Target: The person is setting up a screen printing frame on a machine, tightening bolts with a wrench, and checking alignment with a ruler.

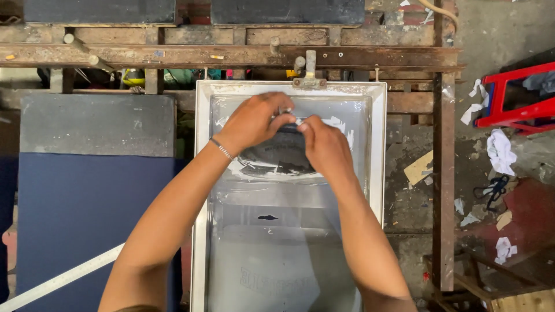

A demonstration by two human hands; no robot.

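Overhead view of a screen-printing station. A white-framed printing screen [289,190] lay flat in a rusted metal rack [231,56], its far edge caught by a hinge clamp [309,80] that kept the frame from sliding while it was worked on. Both hands met over the upper part of the mesh, above a dark oval ink patch [277,159]. The left hand [254,120], a thin bracelet [221,148] at its wrist, was curled with fingers bent down toward the mesh; the right hand [325,145] was closed to a pinch, thumb and forefinger nipping a small pale strip [299,122], apparently tape or film, at the point where the two hands touched. What the left hand gripped, if anything, could not be told. The hands sat close together, presumably so one steadied the surface while the other pulled. A blue padded table [87,219] stood just beside the screen at left; paper scraps [500,151] and a red stool [514,98] lay on the floor at right.
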